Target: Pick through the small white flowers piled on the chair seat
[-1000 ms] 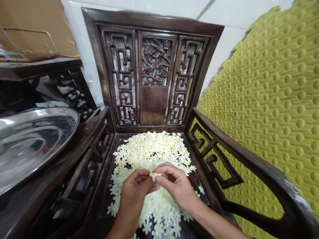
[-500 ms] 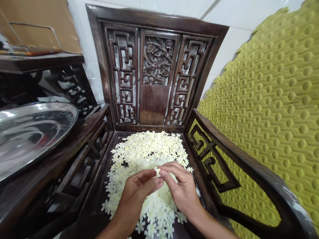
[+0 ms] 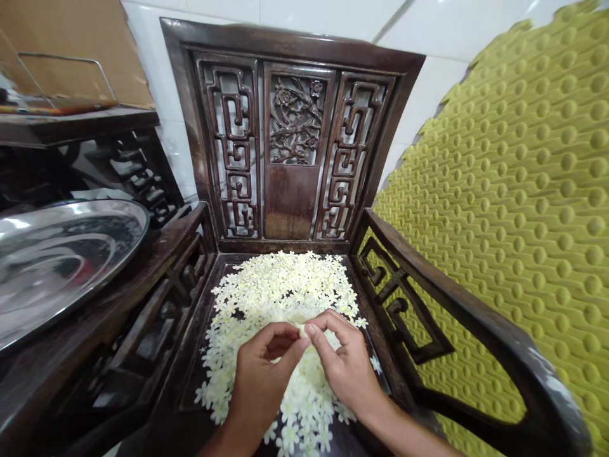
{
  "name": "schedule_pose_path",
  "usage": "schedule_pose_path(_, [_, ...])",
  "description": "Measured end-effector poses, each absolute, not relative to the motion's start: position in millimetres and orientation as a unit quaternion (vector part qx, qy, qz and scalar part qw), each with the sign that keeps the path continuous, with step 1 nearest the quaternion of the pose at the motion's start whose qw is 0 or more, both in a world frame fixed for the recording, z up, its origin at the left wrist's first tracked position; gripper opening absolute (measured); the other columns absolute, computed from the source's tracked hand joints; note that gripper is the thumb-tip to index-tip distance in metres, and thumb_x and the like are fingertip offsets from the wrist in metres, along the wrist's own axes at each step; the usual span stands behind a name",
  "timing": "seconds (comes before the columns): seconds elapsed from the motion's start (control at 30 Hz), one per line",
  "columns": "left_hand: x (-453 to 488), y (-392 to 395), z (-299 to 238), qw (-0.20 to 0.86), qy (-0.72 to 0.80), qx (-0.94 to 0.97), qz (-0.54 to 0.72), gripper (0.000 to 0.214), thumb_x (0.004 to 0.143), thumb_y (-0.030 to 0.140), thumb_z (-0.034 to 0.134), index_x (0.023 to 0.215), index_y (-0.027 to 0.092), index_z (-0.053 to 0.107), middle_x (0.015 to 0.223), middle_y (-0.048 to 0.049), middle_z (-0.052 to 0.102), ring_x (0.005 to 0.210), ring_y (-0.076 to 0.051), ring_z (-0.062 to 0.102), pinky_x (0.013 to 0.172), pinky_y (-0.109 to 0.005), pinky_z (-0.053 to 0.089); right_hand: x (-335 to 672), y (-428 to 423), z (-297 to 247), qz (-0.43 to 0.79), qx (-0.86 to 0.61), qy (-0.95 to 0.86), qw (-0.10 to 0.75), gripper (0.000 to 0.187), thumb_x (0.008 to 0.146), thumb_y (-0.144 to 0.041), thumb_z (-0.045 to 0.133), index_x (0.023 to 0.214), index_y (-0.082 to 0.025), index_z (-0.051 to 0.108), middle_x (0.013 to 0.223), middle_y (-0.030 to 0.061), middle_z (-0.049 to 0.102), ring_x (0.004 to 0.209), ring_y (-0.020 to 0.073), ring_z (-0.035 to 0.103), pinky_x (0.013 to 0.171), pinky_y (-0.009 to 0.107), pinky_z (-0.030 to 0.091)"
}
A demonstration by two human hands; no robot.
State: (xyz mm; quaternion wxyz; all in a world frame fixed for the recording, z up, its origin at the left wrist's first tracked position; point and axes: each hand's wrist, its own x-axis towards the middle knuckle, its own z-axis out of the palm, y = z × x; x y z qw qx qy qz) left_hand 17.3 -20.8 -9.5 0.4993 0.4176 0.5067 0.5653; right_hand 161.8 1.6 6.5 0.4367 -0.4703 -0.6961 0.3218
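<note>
Left hand (image 3: 264,374) half closed above the front of the seat, thumb and forefinger brought together at their tips, other fingers curled under. Right hand (image 3: 349,368) likewise narrowed to a pinch, its tips meeting those of the left. Between the two pinches, a small cream flower (image 3: 300,327), mostly hidden by the fingertips, held just above the heap. Directly beneath, a loose heap of flowers (image 3: 280,285) of the same kind, spread over the dark seat of a carved wooden chair (image 3: 292,209) from the backrest almost to the front edge, with a few strays lying apart near the right armrest (image 3: 442,298). Left of the chair, on a dark bench (image 3: 71,355), a large steel tray (image 3: 61,254). Right of the chair, close beside the armrest, a yellow-green studded foam mat (image 3: 523,190). Behind, white wall tiles (image 3: 333,13).
</note>
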Motion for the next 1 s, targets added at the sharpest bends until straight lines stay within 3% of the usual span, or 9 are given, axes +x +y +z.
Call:
schedule_pose_path(0.5, [17.3, -24.7, -9.8, 0.474, 0.514, 0.465, 0.543, 0.014, 0.078, 0.031, 0.075, 0.084, 0.018, 0.073, 0.081, -0.0060, 0.077, 0.077, -0.022, 0.072, 0.074, -0.029, 0.058, 161.2, -4.6, 4.7, 0.349, -0.480, -0.673, 0.441, 0.027, 0.095, -0.034, 0.056, 0.074, -0.019, 0.065, 0.075, 0.0028, 0.063, 0.075, 0.0177, 0.060, 0.060, 0.025, 0.044])
schedule_pose_path(1.0, [7.7, -25.2, -2.9, 0.293, 0.481, 0.615, 0.552, 0.016, 0.088, 0.016, 0.062, 0.092, 0.024, 0.076, 0.085, -0.0055, 0.072, 0.080, -0.021, 0.067, 0.077, -0.029, 0.051, 161.8, -3.4, 3.0, 0.377, -0.477, -0.672, 0.422, 0.027, 0.096, -0.034, 0.055, 0.077, -0.018, 0.065, 0.077, 0.0023, 0.063, 0.078, 0.0171, 0.060, 0.067, 0.025, 0.044])
